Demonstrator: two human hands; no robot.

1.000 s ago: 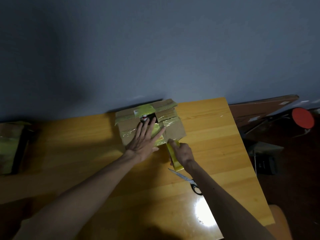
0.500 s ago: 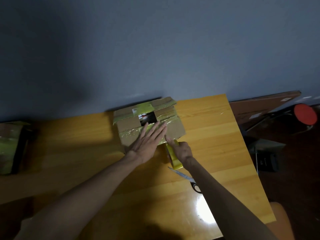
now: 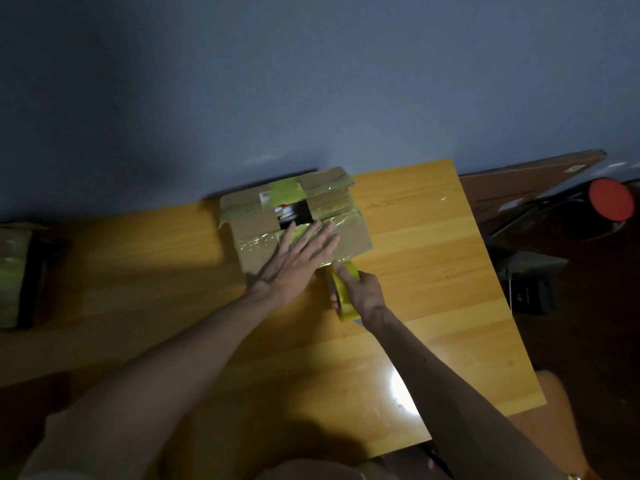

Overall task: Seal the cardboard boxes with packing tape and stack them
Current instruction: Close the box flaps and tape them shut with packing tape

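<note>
Pressing flat on the box (image 3: 254,227): left hand (image 3: 297,263), fingers straight and spread, palm down on the near flap, over a glossy band of tape (image 3: 258,243) that runs crosswise under the fingertips.

Box: cardboard, taped in yellow-green strips. A dark square gap in the top lies just beyond the left fingertips; the contents are too dim to make out.

Right hand (image 3: 364,293): just right of the left hand, fingers curled round a yellow roll (image 3: 346,304). The roll stands on edge at the box's near right corner; whether it touches the table (image 3: 433,258) cannot be told.

Table: orange wood, under both forearms, with a bright glare patch beside the right forearm.

Second box (image 3: 14,275): well to the left of the left arm, dim, taped alike.

Red disc (image 3: 611,199) and brown board (image 3: 519,188): well to the right of the right hand, off the table.
</note>
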